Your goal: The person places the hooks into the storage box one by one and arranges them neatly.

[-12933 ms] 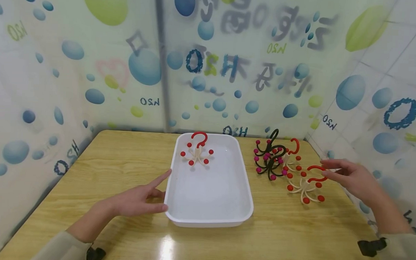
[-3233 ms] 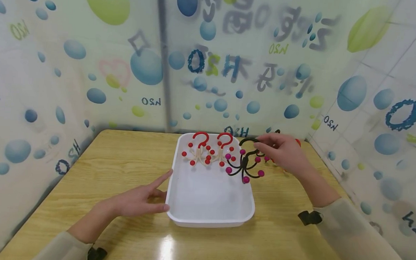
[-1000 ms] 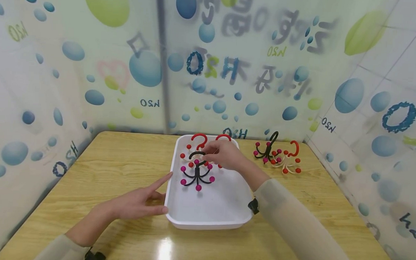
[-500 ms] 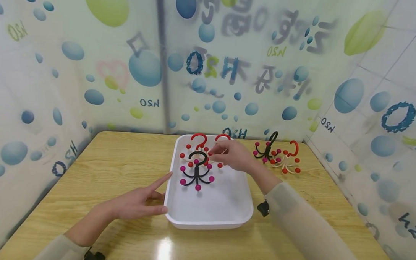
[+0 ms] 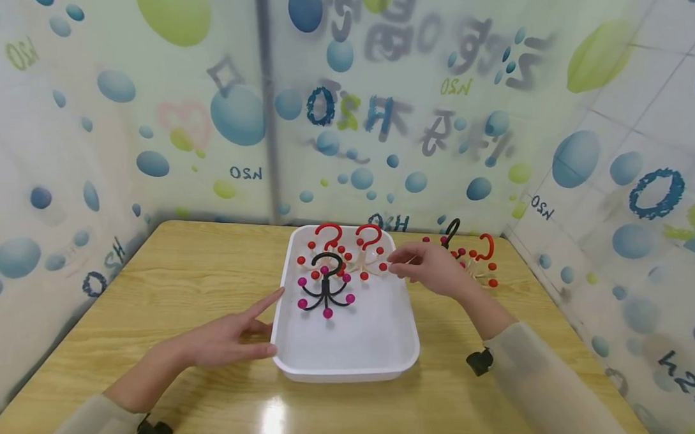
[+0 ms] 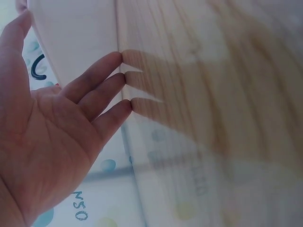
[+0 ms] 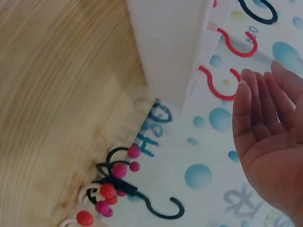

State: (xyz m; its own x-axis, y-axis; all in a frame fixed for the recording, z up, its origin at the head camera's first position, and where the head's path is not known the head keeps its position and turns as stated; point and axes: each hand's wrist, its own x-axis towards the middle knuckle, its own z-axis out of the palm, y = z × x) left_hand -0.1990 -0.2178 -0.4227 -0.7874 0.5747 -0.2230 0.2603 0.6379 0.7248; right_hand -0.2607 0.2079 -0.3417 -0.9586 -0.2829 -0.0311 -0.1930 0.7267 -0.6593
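Left hand [image 5: 228,344] flat on the surface [image 5: 196,282], fingers [image 6: 102,92] straight and slightly spread, tips touching the tray [image 5: 351,361] wall. Right hand [image 5: 434,268] hovers over the tray's far right rim, fingers loosely extended, holding nothing. Black hook [image 5: 324,286] with pink balls stands in the tray, just in front of two red hooks [image 5: 349,242]. Two more hooks [image 5: 467,250] sit on the surface right of the tray.

We see a wooden table [image 5: 196,282] carrying a white tray [image 5: 354,345], with one black hook hanger [image 5: 449,234] and one cream hook hanger [image 5: 479,260] beside it.
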